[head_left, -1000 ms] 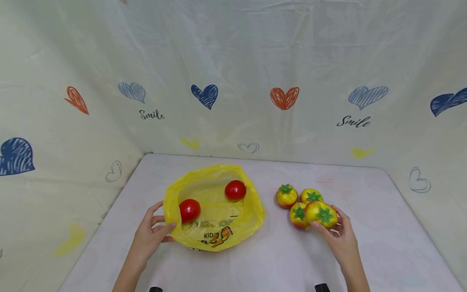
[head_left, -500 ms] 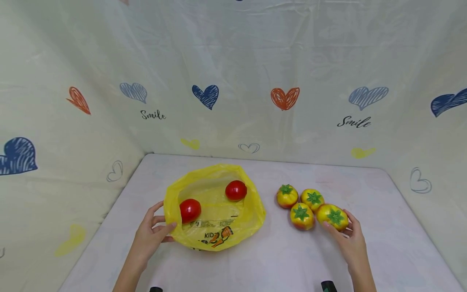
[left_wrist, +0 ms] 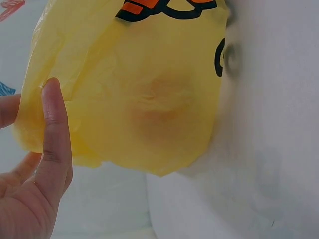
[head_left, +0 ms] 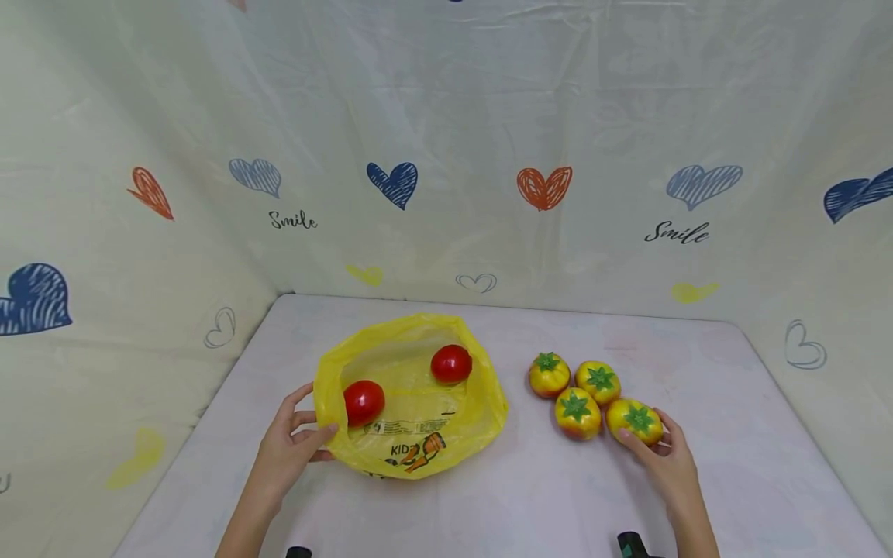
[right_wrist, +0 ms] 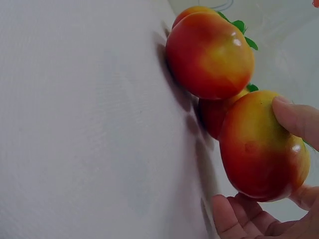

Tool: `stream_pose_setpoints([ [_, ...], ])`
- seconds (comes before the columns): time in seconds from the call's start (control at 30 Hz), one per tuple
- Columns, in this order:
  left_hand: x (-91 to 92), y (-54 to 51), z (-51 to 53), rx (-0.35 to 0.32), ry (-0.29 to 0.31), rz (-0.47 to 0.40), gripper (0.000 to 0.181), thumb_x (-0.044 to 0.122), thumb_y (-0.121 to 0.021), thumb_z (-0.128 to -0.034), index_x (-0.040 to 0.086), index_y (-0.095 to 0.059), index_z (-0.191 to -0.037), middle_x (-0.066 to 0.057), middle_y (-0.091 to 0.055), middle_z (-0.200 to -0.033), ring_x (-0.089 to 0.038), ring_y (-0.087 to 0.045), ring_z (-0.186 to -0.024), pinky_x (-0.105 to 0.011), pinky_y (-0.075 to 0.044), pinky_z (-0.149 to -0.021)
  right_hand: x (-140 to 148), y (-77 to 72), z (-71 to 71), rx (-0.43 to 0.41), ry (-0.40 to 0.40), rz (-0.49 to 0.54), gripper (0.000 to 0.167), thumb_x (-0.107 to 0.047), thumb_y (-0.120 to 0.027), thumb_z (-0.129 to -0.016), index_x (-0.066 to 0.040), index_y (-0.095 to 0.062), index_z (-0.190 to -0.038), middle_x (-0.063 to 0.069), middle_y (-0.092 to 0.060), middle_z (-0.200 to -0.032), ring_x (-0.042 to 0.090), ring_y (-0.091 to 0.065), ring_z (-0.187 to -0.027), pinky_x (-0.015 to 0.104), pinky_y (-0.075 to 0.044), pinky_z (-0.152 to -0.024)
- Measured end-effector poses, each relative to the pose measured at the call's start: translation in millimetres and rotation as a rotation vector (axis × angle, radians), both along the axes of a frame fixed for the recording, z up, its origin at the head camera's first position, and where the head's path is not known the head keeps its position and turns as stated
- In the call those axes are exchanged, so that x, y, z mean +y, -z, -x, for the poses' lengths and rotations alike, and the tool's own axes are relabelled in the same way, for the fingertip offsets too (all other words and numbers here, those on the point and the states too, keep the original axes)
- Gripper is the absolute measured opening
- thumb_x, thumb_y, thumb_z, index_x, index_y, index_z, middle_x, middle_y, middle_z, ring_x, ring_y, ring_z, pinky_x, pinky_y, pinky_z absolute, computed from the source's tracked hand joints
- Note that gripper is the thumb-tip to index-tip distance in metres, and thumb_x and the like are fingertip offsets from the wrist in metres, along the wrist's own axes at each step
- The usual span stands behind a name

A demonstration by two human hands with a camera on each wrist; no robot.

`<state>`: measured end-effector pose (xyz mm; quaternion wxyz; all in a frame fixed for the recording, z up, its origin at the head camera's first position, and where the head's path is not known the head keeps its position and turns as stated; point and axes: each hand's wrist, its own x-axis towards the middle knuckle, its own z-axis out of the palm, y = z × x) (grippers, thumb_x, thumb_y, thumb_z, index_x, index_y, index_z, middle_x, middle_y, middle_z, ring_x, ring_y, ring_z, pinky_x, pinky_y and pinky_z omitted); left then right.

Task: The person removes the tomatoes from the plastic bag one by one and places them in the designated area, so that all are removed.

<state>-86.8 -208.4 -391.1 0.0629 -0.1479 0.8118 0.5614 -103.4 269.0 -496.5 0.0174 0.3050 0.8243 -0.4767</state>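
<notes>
A yellow plastic bag lies with its mouth spread toward me, printed with orange and black figures. My left hand pinches the bag's left rim between thumb and fingers. Two shiny red round fruits, one red fruit at left and another red fruit at right, sit inside the bag. My right hand grips a yellow-red toy persimmon with a green star-shaped cap, thumb on one side and fingers on the other. Beside it stand three similar persimmons, the nearest persimmon just to its left.
The pale table carries the bag left of centre and the fruit group right of centre. A white cloth with printed hearts hangs behind and at the sides. A dark cylindrical end shows beside the right wrist, another dark end near the left.
My right hand has carried its persimmon to the right and then lower, from over the group to beside it. The left hand and the bag stay nearly still.
</notes>
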Motion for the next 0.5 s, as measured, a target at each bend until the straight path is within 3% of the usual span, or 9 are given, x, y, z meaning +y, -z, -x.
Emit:
stream_pose_setpoints([
  [0.13, -0.5, 0.6, 0.2, -0.002, 0.003, -0.003, 0.072, 0.013, -0.065, -0.0864, 0.019, -0.023, -0.145, -0.018, -0.054, -0.116, -0.013, -0.066, -0.077, -0.027, -0.058, -0.065, -5.2, -12.3, -3.8, -0.021, -0.058, 0.019, 0.101, -0.058, -0.063, -0.079, -0.009, -0.009, -0.150, 0.026, -0.029, -0.128, 0.034, -0.037, -0.107, 0.014, -0.041, -0.057],
  [0.27, -0.8, 1.0, 0.3, -0.003, 0.004, -0.003, 0.072, 0.013, -0.065, -0.0863, 0.019, -0.023, -0.145, -0.018, -0.054, -0.116, -0.013, -0.066, -0.077, -0.027, -0.058, -0.065, -2.9, -10.1, -2.7, -0.055, -0.109, 0.012, 0.104, -0.063, -0.058, -0.079, -0.007, -0.005, -0.149, 0.030, -0.027, -0.134, 0.040, -0.035, -0.115, 0.038, -0.049, -0.080],
  [0.37, -0.8, 0.4, 0.3, -0.005, 0.004, -0.006, 0.072, 0.014, -0.065, -0.0863, 0.019, -0.023, -0.145, -0.018, -0.055, -0.116, -0.012, -0.065, -0.077, -0.027, -0.058, -0.065, -1.8, -9.1, -1.4, -0.063, -0.133, 0.031, 0.106, -0.063, -0.058, -0.079, -0.007, -0.002, -0.149, 0.032, -0.021, -0.140, 0.043, -0.031, -0.121, 0.054, -0.039, -0.099],
  [0.5, -0.6, -0.2, 0.1, -0.011, 0.002, -0.003, 0.071, 0.015, -0.065, -0.0868, 0.019, -0.023, -0.144, -0.018, -0.054, -0.116, -0.012, -0.065, -0.078, -0.028, -0.058, -0.066, -0.8, -10.4, -1.1, -0.076, -0.159, 0.058, 0.109, -0.064, -0.058, -0.078, -0.008, 0.001, -0.149, 0.033, -0.017, -0.142, 0.044, -0.029, -0.124, 0.057, -0.034, -0.103],
])
